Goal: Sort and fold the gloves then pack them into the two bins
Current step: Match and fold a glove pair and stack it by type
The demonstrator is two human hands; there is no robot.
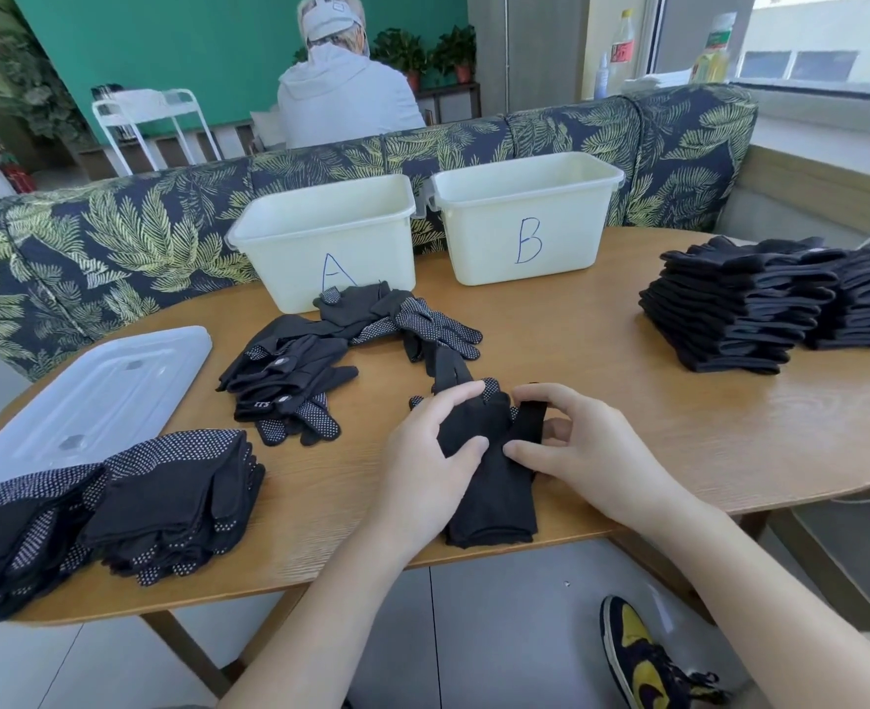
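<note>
A black glove lies flat at the table's near edge, cuff toward me. My left hand rests on its left side, fingers curled over the glove's fingers. My right hand pinches the glove's thumb and right edge. Loose black gloves, some dotted, sprawl in the middle of the table. Folded dotted gloves are stacked at the near left. Plain black folded gloves are stacked at the right. Two cream bins, bin A and bin B, stand at the back.
A clear plastic lid lies on the left of the wooden table. A leaf-patterned sofa back runs behind the bins. A person in a grey hoodie sits beyond it, facing away.
</note>
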